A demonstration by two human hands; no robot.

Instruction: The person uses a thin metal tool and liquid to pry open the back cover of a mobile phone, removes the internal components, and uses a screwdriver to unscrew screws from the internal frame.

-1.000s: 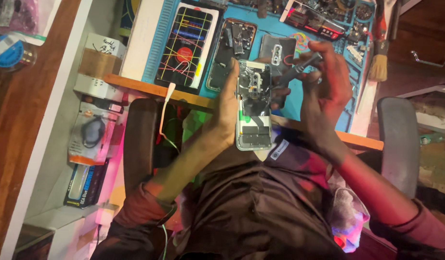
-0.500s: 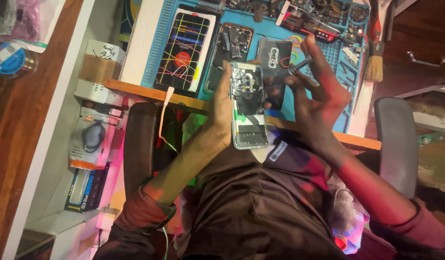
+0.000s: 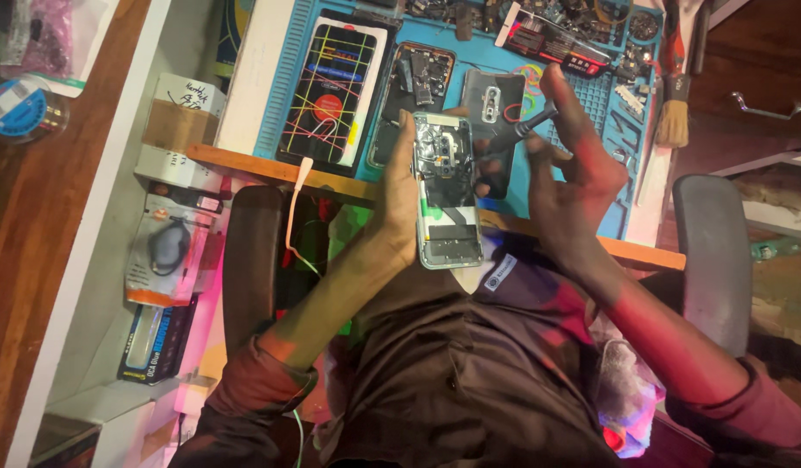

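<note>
The left hand (image 3: 399,208) clasps the opened phone (image 3: 446,191) by its edges, light, stiff, probably fragile inside, while the right hand (image 3: 567,169) pinches a thin tool (image 3: 532,121).

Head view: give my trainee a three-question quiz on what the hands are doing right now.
1. True or false: the left hand holds the opened phone.
2. What does the right hand grip? A) brush B) thin dark tool C) cable
3. What colour is the work mat on the bench?

Key: 1 true; 2 B; 3 blue.
</note>
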